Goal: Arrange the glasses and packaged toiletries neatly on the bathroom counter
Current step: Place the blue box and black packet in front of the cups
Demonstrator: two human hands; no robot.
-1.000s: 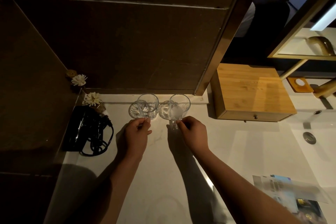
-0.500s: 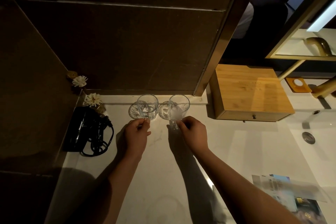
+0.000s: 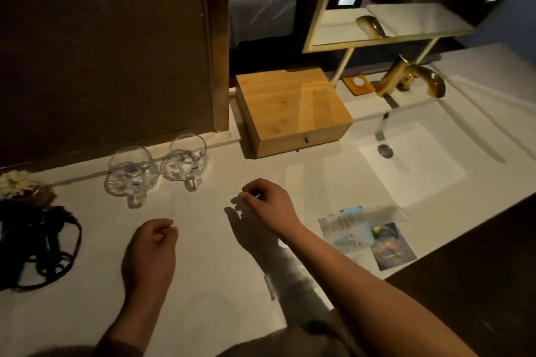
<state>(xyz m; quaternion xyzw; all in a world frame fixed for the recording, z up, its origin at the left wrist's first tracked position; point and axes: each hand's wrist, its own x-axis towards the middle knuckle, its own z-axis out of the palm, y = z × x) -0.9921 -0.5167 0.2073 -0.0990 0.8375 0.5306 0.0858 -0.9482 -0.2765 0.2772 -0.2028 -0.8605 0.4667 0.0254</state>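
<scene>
Two clear glass mugs stand side by side on glass coasters by the back wall, the left mug (image 3: 130, 169) and the right mug (image 3: 187, 156), handles pointing towards me. My left hand (image 3: 150, 246) rests on the white counter (image 3: 208, 264) in front of the left mug, fingers curled, holding nothing. My right hand (image 3: 268, 203) hovers to the right of the mugs, fingers loosely closed, apart from both. Several packaged toiletries (image 3: 367, 230), flat clear and coloured packets, lie overlapping near the counter's front edge, right of my right hand.
A wooden drawer box (image 3: 293, 107) sits against the wall right of the mugs. Beyond it are the white sink (image 3: 412, 159) and gold faucet (image 3: 412, 78). A black hair dryer (image 3: 34, 243) with coiled cord and a small flower decoration (image 3: 14, 182) occupy the left end.
Both hands have let go of the mug handles and pulled back towards me; the right hand moved to the right. The view has swung right, showing the sink and packets.
</scene>
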